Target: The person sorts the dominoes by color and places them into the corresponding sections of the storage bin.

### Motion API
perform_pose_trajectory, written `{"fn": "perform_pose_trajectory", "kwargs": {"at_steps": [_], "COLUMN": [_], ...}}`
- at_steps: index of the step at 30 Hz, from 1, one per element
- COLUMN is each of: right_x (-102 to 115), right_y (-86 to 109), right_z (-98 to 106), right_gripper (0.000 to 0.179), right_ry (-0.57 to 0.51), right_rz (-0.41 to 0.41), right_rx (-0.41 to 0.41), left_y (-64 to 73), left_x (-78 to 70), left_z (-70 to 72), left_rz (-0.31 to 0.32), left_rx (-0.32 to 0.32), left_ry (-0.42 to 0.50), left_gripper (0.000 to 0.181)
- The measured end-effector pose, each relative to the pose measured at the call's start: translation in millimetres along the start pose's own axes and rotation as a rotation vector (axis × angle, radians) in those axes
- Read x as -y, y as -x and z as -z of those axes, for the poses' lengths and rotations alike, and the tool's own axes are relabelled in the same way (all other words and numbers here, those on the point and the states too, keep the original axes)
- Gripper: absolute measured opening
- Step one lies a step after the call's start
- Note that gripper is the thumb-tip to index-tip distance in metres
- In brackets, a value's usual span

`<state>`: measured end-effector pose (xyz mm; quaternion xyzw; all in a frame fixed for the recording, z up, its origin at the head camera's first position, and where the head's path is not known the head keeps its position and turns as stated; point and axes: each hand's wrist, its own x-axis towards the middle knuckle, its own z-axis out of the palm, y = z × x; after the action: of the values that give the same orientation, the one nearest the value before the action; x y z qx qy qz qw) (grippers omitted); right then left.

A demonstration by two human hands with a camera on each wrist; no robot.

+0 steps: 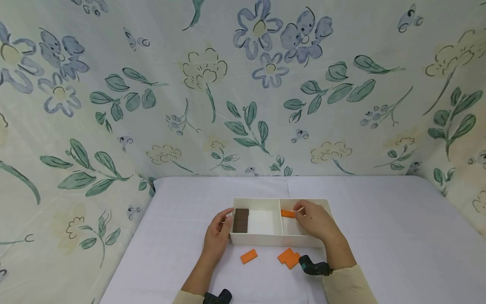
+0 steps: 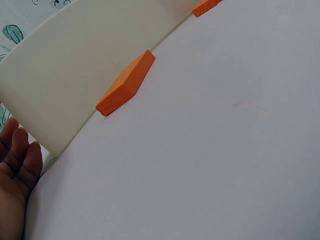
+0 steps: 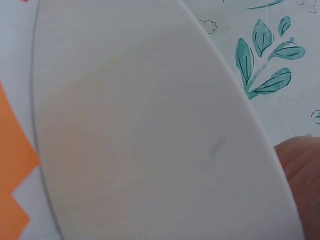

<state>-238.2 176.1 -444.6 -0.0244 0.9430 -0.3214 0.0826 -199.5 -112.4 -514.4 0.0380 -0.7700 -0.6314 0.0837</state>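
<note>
A white two-compartment box [image 1: 265, 241] stands on the white table. Its left compartment holds dark brown blocks [image 1: 241, 220]. My left hand [image 1: 219, 230] rests against the box's left end, fingers near the brown blocks; the left wrist view shows its fingers [image 2: 20, 160] beside the box wall [image 2: 70, 75]. My right hand [image 1: 313, 219] reaches into the right compartment and pinches an orange block [image 1: 287, 213]. In front of the box lie a single orange block [image 1: 248, 256] and two stacked orange blocks [image 1: 289, 257].
The white table [image 1: 379, 236] stretches wide to the right of the box. A floral cloth [image 1: 228, 84] hangs behind and at both sides. Black wrist cameras [image 1: 314, 267] sit on my forearms. The right wrist view is filled by the box wall [image 3: 150, 125].
</note>
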Motion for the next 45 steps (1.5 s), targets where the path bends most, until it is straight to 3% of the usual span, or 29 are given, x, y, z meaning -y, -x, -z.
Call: {"fn": "perform_pose_trajectory", "kwargs": {"at_steps": [2, 8, 16, 23, 29, 34, 39, 45], "right_x": [-0.2, 0.0, -2.0, -1.1, 11.0, 35.5, 57.5, 68.2], "right_y": [0.2, 0.1, -1.1, 0.5, 11.0, 27.5, 44.0, 54.2], "right_z": [0.5, -1.4, -2.0, 1.2, 8.4, 15.0, 11.8, -3.3], "right_gripper": [0.018, 0.024, 0.030, 0.033, 0.031, 0.026, 0.021, 0.028], "right_ry": [0.030, -0.027, -0.035, -0.057, -0.033, -0.112, -0.146, -0.177], "right_rz": [-0.009, 0.016, 0.020, 0.031, 0.092, 0.192, 0.299, 0.317], "right_rx": [-0.014, 0.057, 0.093, 0.092, 0.020, 0.028, 0.163, 0.451], "left_y": [0.3, 0.6, -0.9, -1.4, -1.5, -1.4, -2.0, 0.1], "left_x": [-0.7, -0.6, 1.2, 2.6, 3.4, 3.4, 3.8, -0.2], "left_z": [0.2, 0.5, 0.6, 0.8, 1.1, 1.3, 0.1, -2.4], "left_rz": [-0.004, -0.005, -0.003, -0.022, -0.021, -0.012, -0.005, 0.017], "left_rx": [0.005, 0.012, 0.008, 0.003, 0.004, 0.001, -0.011, -0.026], "left_ry": [0.005, 0.012, -0.004, -0.004, 0.001, -0.011, -0.013, -0.025], "left_gripper": [0.030, 0.030, 0.029, 0.028, 0.028, 0.028, 0.028, 0.029]}}
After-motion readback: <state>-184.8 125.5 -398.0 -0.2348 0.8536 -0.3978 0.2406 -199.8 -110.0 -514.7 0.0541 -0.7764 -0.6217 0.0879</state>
